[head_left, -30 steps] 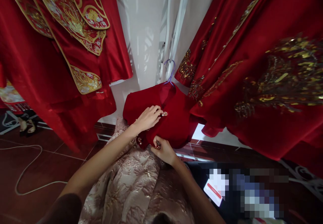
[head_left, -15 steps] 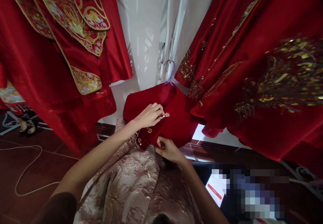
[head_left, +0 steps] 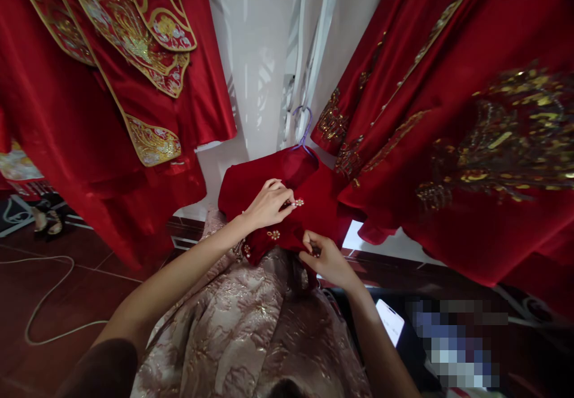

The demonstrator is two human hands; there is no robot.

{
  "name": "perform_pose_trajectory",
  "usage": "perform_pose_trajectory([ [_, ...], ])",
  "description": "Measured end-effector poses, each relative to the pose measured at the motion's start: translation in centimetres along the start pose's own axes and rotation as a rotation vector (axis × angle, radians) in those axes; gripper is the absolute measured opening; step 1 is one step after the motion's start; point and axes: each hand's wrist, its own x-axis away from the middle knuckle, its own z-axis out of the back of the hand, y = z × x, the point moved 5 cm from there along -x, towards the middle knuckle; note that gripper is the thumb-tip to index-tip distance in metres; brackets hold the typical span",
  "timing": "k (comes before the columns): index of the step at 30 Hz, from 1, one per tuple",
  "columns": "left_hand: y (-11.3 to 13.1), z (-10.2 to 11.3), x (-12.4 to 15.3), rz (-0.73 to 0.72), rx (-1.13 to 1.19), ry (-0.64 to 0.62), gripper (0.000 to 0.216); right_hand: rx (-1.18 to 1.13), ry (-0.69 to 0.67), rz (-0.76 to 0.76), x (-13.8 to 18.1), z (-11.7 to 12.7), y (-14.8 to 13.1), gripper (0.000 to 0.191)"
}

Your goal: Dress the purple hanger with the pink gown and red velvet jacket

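A red velvet jacket [head_left: 323, 198] hangs from a purple hanger [head_left: 307, 130] in front of me. Along its front sit flower-shaped beaded buttons; one beaded flower button [head_left: 299, 202] is at the fingertips of my left hand [head_left: 271, 204], whose fingers are pinched closed on the jacket's front. Below it, another beaded flower [head_left: 274, 235] shows uncovered. My right hand [head_left: 328, 260] is curled closed at the jacket's lower right edge, gripping the red cloth; the exact pinch is partly hidden by the fingers. Pinkish brocade fabric [head_left: 233, 320] with a raised pattern spreads below the jacket.
Embroidered red gowns hang at left [head_left: 103, 117] and right [head_left: 448, 147], close to the jacket. A lit phone [head_left: 389, 321] lies on a dark surface at lower right. A pale cable [head_left: 38, 311] curves over the tiled floor, and shoes [head_left: 48, 222] stand at far left.
My right hand has moved right and slightly up along the jacket's lower edge. The lower beaded flower now shows more fully. My left hand has shifted only slightly.
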Motion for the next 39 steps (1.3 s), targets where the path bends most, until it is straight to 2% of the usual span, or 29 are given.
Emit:
perform_pose_trajectory([
  [2,0.0,0.0,0.0,-0.018,-0.029,0.001,0.012,-0.02,-0.041,0.016,0.3,0.1,-0.9,0.021],
  [6,0.5,-0.1,0.0,-0.084,-0.133,-0.019,0.02,-0.097,-0.299,0.006,1.2,-1.6,-1.8,0.016],
  [7,0.6,-0.2,0.0,-0.097,-0.161,-0.026,0.021,-0.113,-0.309,0.004,1.1,-2.0,-1.8,0.015],
  [9,0.6,-0.2,0.1,-0.095,-0.215,-0.037,0.022,-0.148,-0.177,0.019,0.3,-2.3,-1.6,0.018],
  [13,-0.3,0.1,0.4,0.016,-0.306,-0.024,0.025,-0.36,0.316,0.043,-3.1,-1.5,-0.5,0.028],
  [15,-1.0,0.6,0.7,0.089,-0.373,-0.003,0.021,-0.451,0.479,0.076,-5.1,-1.3,-0.3,0.03],
  [17,-1.9,1.0,0.9,0.163,-0.459,-0.003,0.017,-0.491,0.484,0.13,-7.1,-1.7,-0.7,0.033],
  [19,-3.0,1.4,1.2,0.258,-0.521,-0.015,0.019,-0.445,0.407,0.137,-8.8,-2.6,-1.1,0.043],
  [22,-4.6,1.9,1.9,0.399,-0.526,0.035,0.021,-0.18,0.371,0.016,-9.9,-4.1,-0.5,0.072],
  [25,-6.1,2.4,2.8,0.481,-0.465,0.175,0.037,0.09,0.461,-0.102,-9.6,-4.3,0.9,0.093],
  [28,-7.6,2.9,4.0,0.528,-0.349,0.275,0.059,0.272,0.604,-0.104,-8.6,-2.6,2.3,0.092],
  [32,-9.9,4.4,5.3,0.564,-0.212,0.367,0.059,0.497,0.733,-0.138,-7.4,1.7,4.1,0.08],
  [36,-13.5,5.5,6.7,0.788,-0.057,0.408,0.045,0.628,0.677,-0.209,-7.7,5.9,5.7,0.072],
  [39,-15.8,5.5,7.3,0.913,0.11,0.467,0.037,0.617,0.603,-0.189,-8.8,8.0,6.5,0.072],
])
